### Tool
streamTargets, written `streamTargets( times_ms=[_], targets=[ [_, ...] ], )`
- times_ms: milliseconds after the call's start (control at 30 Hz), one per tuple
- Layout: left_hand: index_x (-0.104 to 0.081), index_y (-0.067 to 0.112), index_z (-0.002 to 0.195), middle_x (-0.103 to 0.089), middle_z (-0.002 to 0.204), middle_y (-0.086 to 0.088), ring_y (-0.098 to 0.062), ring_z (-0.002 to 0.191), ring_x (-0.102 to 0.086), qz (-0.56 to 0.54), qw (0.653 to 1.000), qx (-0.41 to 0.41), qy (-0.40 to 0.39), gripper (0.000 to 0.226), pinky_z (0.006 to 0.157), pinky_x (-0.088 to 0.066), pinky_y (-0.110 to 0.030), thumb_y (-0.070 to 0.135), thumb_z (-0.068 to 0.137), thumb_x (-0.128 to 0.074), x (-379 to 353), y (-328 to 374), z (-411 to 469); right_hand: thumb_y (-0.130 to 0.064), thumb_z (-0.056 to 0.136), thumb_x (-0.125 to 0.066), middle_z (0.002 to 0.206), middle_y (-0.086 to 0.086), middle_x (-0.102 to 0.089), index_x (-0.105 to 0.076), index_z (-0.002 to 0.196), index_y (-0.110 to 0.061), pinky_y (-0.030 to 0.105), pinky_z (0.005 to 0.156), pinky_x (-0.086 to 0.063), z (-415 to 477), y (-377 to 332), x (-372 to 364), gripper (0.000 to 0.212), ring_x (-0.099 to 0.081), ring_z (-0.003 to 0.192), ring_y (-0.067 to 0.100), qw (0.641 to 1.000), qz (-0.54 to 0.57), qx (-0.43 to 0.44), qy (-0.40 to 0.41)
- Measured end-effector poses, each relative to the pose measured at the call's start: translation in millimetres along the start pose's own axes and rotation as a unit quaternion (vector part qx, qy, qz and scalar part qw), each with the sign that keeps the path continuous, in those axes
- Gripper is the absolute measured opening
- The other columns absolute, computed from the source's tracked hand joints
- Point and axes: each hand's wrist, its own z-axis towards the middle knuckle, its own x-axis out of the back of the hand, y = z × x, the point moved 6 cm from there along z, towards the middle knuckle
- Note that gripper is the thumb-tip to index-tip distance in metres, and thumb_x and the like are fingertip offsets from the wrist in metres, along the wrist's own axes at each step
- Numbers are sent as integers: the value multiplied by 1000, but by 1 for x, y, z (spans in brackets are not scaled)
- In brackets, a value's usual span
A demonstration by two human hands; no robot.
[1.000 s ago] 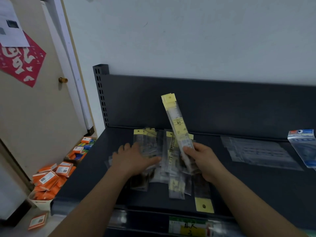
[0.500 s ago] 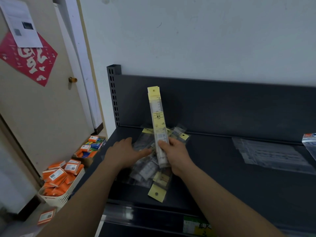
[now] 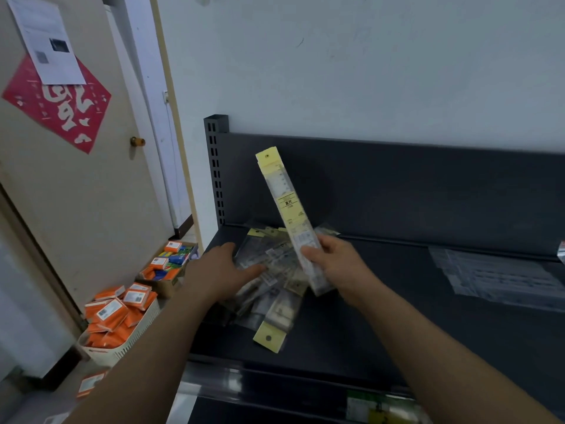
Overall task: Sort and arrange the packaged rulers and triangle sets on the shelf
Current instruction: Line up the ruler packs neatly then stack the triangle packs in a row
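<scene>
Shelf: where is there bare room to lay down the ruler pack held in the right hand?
Bare shelf deck lies between the heap of packs and the flat clear packs at the right, and along the front edge below those. The left end is crowded: the heap fills it, under the left hand.

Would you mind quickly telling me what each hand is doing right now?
Left hand: open, fingers flat on the pile of packaged rulers.
Right hand: closed on one packaged ruler, held up at a tilt.
</scene>
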Motion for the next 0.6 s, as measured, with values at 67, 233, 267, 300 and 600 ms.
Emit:
streamTargets(
  times_ms=[67,233,267,300,600],
  targets=[
    [-41,20,138,-54,135,-4,-23,119,-53,25,1000,-3,8,85,101,-43,-44,79,76,-45,5,4,-4,-17,92,-61,104,2,-70,-63,122,-17,23,71,-54,-14,-11,26,30,-67,86,13,994,-100,31,-8],
    [-20,16,151,-28,154,-8,-25,139,-32,-27,975,-121,184,96,113,-31,-44,74,79,-47,30,42,-26,-17,89,-64,96,-5,-70,-66,103,-34,18,73,-48,-55,-26,92,21,-64,83,9,919,-377,117,-18],
    [-19,18,151,-25,155,-6,-24,141,-28,-39,962,-174,206,96,115,-27,-44,73,78,-47,31,58,-34,-19,90,-65,99,-10,-69,-63,105,-38,14,78,-47,-62,-23,100,24,-63,86,3,903,-414,114,-22],
    [-18,21,151,-23,155,-3,-22,142,-24,-29,950,-227,212,96,116,-23,-44,73,76,-47,27,76,-42,-22,90,-64,102,-16,-67,-61,109,-40,9,85,-43,-67,-19,106,27,-60,90,-3,883,-457,109,-24],
    [-62,34,107,-65,107,9,-14,99,-60,84,947,-308,30,25,80,-45,-29,50,88,-56,-33,135,-44,-34,77,-78,112,-14,-60,-61,120,-27,20,87,-43,-91,41,157,46,-55,107,6,918,-362,39,156]
  ],
)
